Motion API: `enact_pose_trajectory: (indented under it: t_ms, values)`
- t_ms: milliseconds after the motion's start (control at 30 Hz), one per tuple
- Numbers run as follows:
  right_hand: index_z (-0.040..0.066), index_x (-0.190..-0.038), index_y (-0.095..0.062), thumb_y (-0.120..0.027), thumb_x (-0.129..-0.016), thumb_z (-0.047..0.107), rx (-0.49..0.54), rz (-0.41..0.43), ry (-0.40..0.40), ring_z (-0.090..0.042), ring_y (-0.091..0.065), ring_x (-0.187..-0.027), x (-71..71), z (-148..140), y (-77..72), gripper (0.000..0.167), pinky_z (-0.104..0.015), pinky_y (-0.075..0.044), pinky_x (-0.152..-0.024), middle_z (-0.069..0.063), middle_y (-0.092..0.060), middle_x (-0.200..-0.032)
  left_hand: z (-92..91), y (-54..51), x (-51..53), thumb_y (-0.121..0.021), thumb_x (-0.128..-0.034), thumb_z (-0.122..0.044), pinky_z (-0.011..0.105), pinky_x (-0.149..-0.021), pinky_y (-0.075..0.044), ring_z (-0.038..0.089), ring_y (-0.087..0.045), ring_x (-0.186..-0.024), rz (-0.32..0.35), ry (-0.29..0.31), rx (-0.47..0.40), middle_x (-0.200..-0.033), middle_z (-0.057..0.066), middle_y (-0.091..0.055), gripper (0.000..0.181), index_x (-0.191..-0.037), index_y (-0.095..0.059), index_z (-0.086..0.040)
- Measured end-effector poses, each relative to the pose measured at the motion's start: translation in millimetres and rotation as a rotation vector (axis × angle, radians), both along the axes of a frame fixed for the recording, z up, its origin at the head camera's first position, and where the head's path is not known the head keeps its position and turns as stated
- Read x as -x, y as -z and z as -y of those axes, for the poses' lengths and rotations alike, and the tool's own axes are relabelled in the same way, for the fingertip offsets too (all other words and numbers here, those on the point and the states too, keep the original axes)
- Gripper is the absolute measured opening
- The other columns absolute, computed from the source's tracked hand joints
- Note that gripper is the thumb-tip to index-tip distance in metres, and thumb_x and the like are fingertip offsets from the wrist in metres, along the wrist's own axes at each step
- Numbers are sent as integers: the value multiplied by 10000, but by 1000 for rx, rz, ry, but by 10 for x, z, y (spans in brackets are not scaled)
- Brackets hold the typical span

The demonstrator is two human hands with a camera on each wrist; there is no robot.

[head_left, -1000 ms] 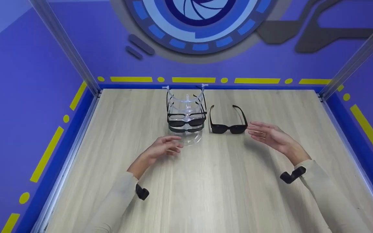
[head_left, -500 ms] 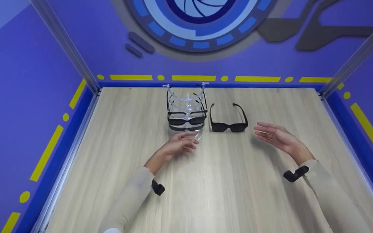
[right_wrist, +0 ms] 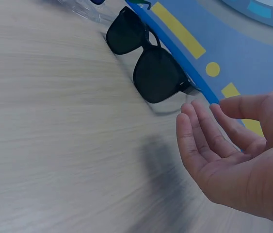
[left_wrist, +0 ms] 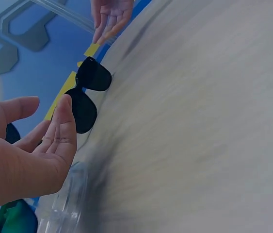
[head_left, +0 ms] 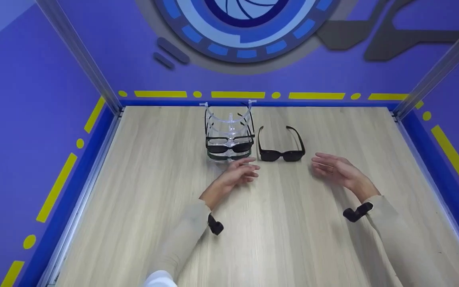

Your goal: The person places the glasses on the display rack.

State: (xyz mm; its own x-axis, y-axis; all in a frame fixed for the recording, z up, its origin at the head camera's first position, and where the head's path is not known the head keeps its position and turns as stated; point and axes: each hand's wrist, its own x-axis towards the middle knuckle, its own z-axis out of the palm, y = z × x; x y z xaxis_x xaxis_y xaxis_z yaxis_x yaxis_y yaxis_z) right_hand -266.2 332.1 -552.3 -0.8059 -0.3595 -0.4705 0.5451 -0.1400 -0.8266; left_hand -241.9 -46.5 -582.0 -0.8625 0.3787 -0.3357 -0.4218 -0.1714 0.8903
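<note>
Black sunglasses (head_left: 281,156) stand on the table with their temples unfolded toward the back wall; both dark lenses show in the left wrist view and in the right wrist view. To their left is a clear plastic display stand (head_left: 229,119) carrying several pairs of glasses (head_left: 229,148), one above another. My left hand (head_left: 237,174) hovers in front of the stand's base, fingers loosely extended and holding nothing. On the other side, my right hand (head_left: 341,171) is just right of the sunglasses, apart from them, its fingers relaxed around bare air.
The wooden table (head_left: 277,239) is bounded by a blue back wall (head_left: 106,48) and side walls, with metal posts (head_left: 80,56) at the corners. Each sleeve has a black wrist mount (head_left: 357,212).
My left hand has moved right, from the stand's left front toward the sunglasses. The right hand has shifted slightly away from the sunglasses. The glasses have stayed put.
</note>
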Motion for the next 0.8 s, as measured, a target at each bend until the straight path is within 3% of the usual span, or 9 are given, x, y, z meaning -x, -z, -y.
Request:
enact_pose_trajectory:
  t_ms: [167,300,433,567,700,800]
  values:
    - [-30,-1617,-109,-452,-1090,83,13,-28,-10,-116,-647,-1218,23,70,70,639,-304,-483,-1134,21,-706,-1261,-149,40,56,-577,-1012,-50,235,-787,-593,126,-706,-899,30,-19,-26,-1277,126,-702,552,-1538,-408,-52]
    - [-12,-1625,-69,-430,-1102,110,22,-44,-30,-161,-590,-1324,48,133,109,647,-398,-349,-1247,-37,-625,-1424,-238,40,94,-585,-1012,-53,264,-844,-594,131,-697,-920,56,-10,-30,-1369,173,-652,618,-1579,-343,-96]
    - [19,-1632,-6,-385,-1118,142,53,-53,-49,-290,-316,-1539,64,195,143,651,-474,-172,-1303,-170,-278,-1665,-296,36,110,-606,-1004,-66,312,-909,-590,149,-697,-962,67,4,-15,-1402,171,-630,695,-1612,-273,-126]
    - [33,-1633,30,-357,-1124,155,83,-58,-55,-361,-82,-1579,79,234,168,650,-482,-141,-1309,-211,-30,-1696,-322,42,121,-633,-996,-97,323,-917,-586,150,-704,-960,64,11,-10,-1407,190,-624,734,-1620,-246,-116]
    - [43,-1635,30,-357,-1124,151,86,-47,-48,-362,-92,-1579,82,241,173,651,-479,-156,-1307,-204,-17,-1703,-313,48,114,-611,-1008,-95,295,-880,-575,152,-700,-974,67,27,-4,-1406,173,-631,692,-1611,-271,-108]
    - [51,-1640,1,-399,-1117,165,72,-41,-39,-320,-222,-1569,81,237,169,668,-475,-171,-1305,-195,-99,-1708,-299,49,104,-600,-1014,-92,288,-859,-564,148,-698,-976,64,33,1,-1396,156,-645,665,-1603,-291,-103]
